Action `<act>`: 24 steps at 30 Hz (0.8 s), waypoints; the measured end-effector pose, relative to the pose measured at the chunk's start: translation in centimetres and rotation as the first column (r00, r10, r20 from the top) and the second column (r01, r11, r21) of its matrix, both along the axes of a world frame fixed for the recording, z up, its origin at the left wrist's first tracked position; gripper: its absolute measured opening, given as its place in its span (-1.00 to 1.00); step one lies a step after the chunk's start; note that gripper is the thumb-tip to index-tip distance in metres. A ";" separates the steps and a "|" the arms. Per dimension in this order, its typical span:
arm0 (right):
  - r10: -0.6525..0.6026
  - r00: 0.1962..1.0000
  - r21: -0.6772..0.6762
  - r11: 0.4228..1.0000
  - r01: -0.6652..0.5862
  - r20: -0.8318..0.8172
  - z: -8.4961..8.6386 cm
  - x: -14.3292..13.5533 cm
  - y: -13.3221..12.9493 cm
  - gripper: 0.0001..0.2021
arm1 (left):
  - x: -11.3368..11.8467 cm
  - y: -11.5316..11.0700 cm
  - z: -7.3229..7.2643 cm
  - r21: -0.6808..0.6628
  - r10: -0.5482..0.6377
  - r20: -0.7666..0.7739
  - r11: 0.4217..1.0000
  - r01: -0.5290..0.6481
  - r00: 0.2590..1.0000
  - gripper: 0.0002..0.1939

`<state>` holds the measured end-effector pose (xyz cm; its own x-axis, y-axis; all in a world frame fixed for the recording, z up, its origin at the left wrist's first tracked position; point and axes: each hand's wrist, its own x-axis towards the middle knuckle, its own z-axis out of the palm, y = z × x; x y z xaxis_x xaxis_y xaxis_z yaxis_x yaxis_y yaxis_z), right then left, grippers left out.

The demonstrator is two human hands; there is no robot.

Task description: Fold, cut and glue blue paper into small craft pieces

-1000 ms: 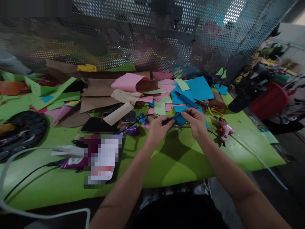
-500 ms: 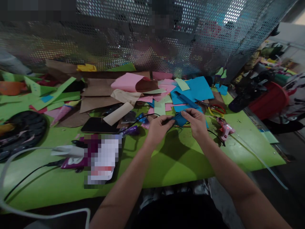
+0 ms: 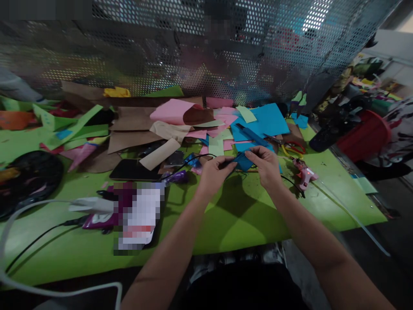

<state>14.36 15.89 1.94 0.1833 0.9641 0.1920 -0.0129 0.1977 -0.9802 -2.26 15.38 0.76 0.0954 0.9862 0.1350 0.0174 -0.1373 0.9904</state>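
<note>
Hands (image 3: 214, 173) (image 3: 266, 165) pinch-tight on blue felt (image 3: 244, 162), perhaps

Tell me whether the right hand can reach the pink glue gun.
Likely yes: nothing tall stands between the right hand and the pink glue gun on its right, though that hand is pinching a small blue sheet.

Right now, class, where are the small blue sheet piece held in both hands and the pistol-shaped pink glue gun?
Small blue sheet piece (image 3: 245, 163), head view: lower middle.
Pink glue gun (image 3: 306, 175), head view: its body.
</note>
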 end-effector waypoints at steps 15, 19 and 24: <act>0.024 1.000 0.058 0.998 -0.023 -0.014 0.2 0.1 -0.1 -0.71 | -0.2 0.3 -0.5 -0.028 0.022 0.067 0.999 -0.020 0.998 -0.73; 0.142 0.990 0.049 0.989 -0.141 -0.016 0.0 0.1 0.0 -0.65 | -0.2 0.5 -0.4 -0.078 0.054 0.184 0.996 -0.040 0.981 -0.68; 0.166 0.985 -0.075 0.984 -0.161 0.053 -0.6 -0.2 0.1 -0.54 | -0.2 0.5 -0.4 -0.106 0.074 0.214 0.993 -0.053 0.974 -0.63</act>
<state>14.19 16.03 1.38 0.0125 0.9916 0.1285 0.0189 0.1282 -0.9916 -2.43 15.84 0.39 0.0113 0.9988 0.0471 -0.1941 -0.0440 0.9800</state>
